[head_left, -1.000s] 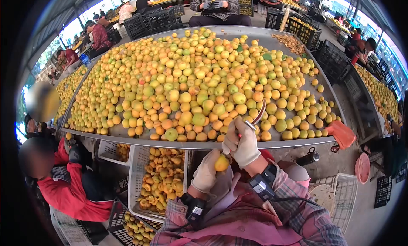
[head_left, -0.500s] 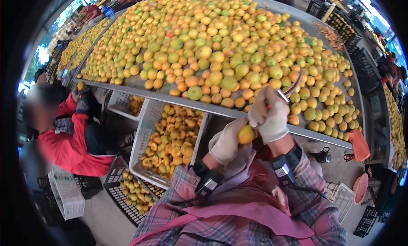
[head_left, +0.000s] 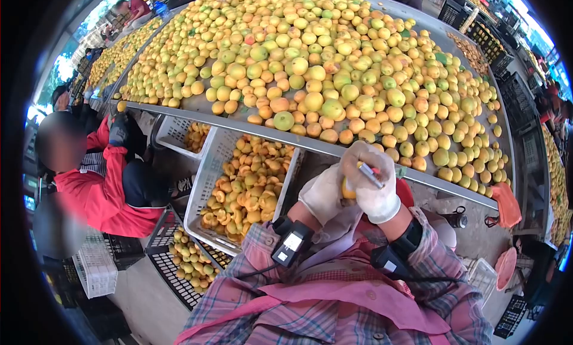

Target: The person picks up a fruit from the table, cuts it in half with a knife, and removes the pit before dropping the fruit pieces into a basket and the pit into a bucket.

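From my remote seat I see both gloved hands meeting just below the near rim of the surface, close to the chest. The left hand is wrapped around an apricot, which shows only as a yellow sliver between the two gloves. The right hand is closed on a knife and presses against the fruit from the right. The surface is heaped with apricots up to its metal lip, which slopes down to the right, so the hands have only a narrow gap below it. To the left a white crate of cut fruit sits under the rim, just beside the left wrist. A black crate lies lower left, and a person in red crowds that side. The floor to the right is more open.
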`<state>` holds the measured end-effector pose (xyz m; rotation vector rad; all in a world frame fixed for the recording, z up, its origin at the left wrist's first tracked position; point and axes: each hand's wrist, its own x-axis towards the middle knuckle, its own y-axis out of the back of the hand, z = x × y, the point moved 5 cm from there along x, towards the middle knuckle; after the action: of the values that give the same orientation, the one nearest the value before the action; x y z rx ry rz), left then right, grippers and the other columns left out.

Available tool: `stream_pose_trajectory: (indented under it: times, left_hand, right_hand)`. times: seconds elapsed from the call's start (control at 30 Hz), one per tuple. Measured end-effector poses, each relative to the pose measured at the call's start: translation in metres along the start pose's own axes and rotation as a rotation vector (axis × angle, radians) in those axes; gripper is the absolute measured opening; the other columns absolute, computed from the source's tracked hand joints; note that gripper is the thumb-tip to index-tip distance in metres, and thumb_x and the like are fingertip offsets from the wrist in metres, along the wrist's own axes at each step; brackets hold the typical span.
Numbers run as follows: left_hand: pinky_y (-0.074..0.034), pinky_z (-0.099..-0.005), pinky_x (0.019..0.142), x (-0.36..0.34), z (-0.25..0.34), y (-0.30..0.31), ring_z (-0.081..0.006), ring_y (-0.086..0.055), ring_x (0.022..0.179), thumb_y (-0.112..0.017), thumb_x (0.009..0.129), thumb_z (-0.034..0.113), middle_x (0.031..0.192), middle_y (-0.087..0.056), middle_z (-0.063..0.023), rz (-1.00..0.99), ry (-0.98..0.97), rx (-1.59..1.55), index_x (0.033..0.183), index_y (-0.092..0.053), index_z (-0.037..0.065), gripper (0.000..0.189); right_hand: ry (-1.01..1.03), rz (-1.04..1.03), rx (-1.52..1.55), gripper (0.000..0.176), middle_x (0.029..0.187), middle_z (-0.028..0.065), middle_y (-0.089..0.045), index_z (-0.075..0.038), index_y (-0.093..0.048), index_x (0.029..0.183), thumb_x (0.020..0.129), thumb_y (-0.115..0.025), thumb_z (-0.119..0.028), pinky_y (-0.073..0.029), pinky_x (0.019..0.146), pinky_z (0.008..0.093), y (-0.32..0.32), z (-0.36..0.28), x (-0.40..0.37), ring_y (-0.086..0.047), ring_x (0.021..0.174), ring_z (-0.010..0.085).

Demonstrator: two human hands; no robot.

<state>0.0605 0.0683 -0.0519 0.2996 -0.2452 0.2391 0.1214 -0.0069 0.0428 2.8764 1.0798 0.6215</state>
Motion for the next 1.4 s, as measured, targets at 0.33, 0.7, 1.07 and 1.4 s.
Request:
stream_pose_trajectory:
  times: [0.33,0.7,1.07,1.4]
  left_hand:
    - [-0.049,-0.0259,0.072,-0.04,-0.074,0.009,-0.0122,-0.06,0.09,-0.067,0.083,0.008,0.093,-0.06,-0.0017,0.059,-0.224,-0.022,0.095,-0.06,0.008,0.014]
    - [-0.048,-0.0271,0.073,-0.003,0.055,0.02,-0.0177,-0.06,0.084,-0.064,0.087,0.01,0.101,-0.062,-0.0111,-0.058,0.24,-0.265,0.125,-0.048,0.002,0.042]
    - [-0.051,-0.04,0.088,0.019,0.064,0.001,-0.0366,-0.06,0.103,-0.085,0.065,0.023,0.116,-0.059,-0.0193,-0.107,-0.154,0.321,0.123,-0.054,0.002,0.068]
    - [-0.054,-0.04,0.067,0.022,0.063,-0.009,-0.0335,-0.065,0.082,-0.081,0.066,0.038,0.096,-0.062,-0.014,-0.175,-0.293,0.582,0.116,-0.055,0.005,0.065]
  right_hand:
    - [0.411,-0.312,-0.254,0.012,0.068,0.0092,-0.055,-0.006,-0.062,0.081,0.078,-0.071,-0.014,-0.044,0.052,0.0381,-0.028,-0.031,-0.014,-0.056,0.056,0.0326]
    - [-0.251,0.446,0.506,0.021,0.063,0.0055,-0.052,-0.001,-0.058,0.091,0.094,-0.054,-0.022,-0.045,0.043,0.0295,0.063,-0.024,-0.012,-0.049,0.045,0.0158]
    - [-0.884,-0.043,0.509,0.039,0.082,0.006,-0.064,-0.003,-0.059,0.108,0.093,-0.059,-0.038,-0.044,0.04,0.0235,0.046,0.032,-0.068,-0.058,0.051,0.0137]
    - [-0.808,-0.02,0.561,0.043,0.077,0.0027,-0.061,-0.006,-0.055,0.116,0.095,-0.057,-0.043,-0.042,0.042,0.0212,0.039,0.048,-0.082,-0.053,0.048,0.0094]
